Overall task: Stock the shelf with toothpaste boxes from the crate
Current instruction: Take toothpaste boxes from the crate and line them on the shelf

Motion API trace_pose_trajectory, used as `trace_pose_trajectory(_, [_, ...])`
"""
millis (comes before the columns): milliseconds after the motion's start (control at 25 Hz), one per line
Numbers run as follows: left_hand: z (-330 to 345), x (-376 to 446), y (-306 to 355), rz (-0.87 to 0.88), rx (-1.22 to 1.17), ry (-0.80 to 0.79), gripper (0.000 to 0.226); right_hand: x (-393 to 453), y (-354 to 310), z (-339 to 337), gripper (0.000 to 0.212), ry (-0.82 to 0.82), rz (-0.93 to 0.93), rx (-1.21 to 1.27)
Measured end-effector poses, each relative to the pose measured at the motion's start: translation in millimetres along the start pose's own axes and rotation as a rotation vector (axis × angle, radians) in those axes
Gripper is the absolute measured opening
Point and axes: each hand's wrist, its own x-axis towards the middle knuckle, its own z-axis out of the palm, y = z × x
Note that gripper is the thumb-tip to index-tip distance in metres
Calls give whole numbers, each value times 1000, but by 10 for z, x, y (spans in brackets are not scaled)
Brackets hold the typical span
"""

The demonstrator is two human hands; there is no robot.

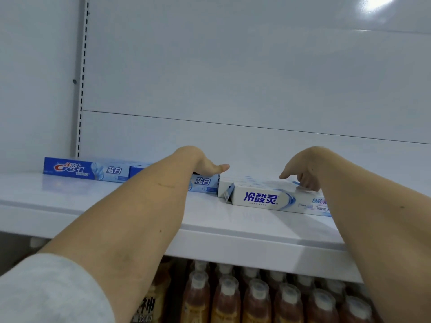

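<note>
At mid-frame on the white shelf point(93, 201), the right hand point(303, 171) rests curled fingers on the white toothpaste box point(268, 199). The left hand point(205, 166) lies flat, fingers straight, on a blue Crest box point(203, 183); another Crest box point(86, 170) sits left. Bottles point(256, 299) stand below.

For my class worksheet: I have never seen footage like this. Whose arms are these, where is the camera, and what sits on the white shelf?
There is no machine here: these are a person's two bare arms, filmed by one wide-angle camera worn on the head, looking forward and down. On the white metal shelf lie blue cardboard Crest toothpaste boxes at the left and white cardboard toothpaste boxes with blue lettering at the right. The left hand rests on a blue box; its fingers are hidden. The right hand has curled fingers touching the top of a white box. Brown capped drink bottles stand on the shelf below. No crate is visible.
</note>
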Motion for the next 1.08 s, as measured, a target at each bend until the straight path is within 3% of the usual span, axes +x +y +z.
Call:
trace_pose_trajectory(160, [17,67,-34,18,-24,10,96,1,-48,104,64,-11,-25,-84])
trace_pose_trajectory(520, [-20,38,43,-32,2,7,96,81,76,105,62,-17,-60,120])
trace_pose_trajectory(640, [28,191,-25,9,-55,-25,107,-26,37,136,63,-4,-17,100])
trace_pose_trajectory(720, [62,161,-64,142,-155,34,111,-203,-74,126,56,118,-61,43])
trace_pose_trajectory(800, [-26,-56,-66,310,-343,249,87,-428,-180,93,49,293,-153,18])
trace_pose_trajectory(880, [-195,-281,-64,373,-593,463,49,-622,-203,38,47,348,-168,-11])
trace_pose_trajectory(960, [-261,-571,-60,381,-709,296,30,-860,-115,-19,45,312,-151,-50])
trace_pose_trajectory(1080, [-33,-886,-2,294,-686,-31,32,-1132,133,-41,41,274,-104,-217])
